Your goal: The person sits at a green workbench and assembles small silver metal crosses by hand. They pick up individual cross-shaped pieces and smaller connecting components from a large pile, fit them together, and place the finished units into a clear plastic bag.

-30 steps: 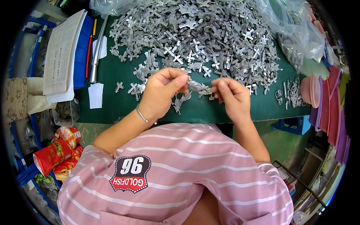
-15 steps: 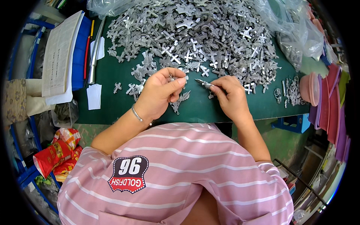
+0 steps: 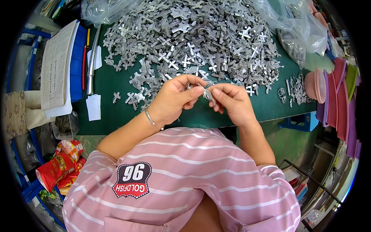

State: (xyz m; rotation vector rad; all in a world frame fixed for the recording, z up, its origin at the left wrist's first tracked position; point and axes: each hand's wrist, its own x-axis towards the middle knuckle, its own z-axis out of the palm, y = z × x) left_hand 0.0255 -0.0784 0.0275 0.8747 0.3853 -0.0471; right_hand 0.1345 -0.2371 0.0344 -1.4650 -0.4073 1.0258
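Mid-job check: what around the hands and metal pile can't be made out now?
Head view: full shape of the silver piece, partly covered by left hand and right hand.
Head view: lower layers of the metal pile, buried under its top; far side cut off by upper edge.
Head view: details inside the right-side clear bag, obscured by plastic.

Bright, fairly even light over the green table point(image 3: 266, 106), apparently from above; lamp out of frame. Metal pile point(image 3: 193, 42) full of tiny glints, some faces near white. Glare streaks on plastic bag point(image 3: 307, 33). Bracelet point(image 3: 149, 116) shiny. Left hand point(image 3: 176, 96) and right hand point(image 3: 234, 102) well lit; the small metal piece point(image 3: 209, 96) between the 2 reads soft, fine detail unclear. Floor point(image 3: 286, 143) dimmer. Newspaper point(image 3: 58, 65) print illegible. Strong fisheye: blue rack point(image 3: 33, 63) and plastic bins point(image 3: 339, 98) bend near rim, 4 corners black.
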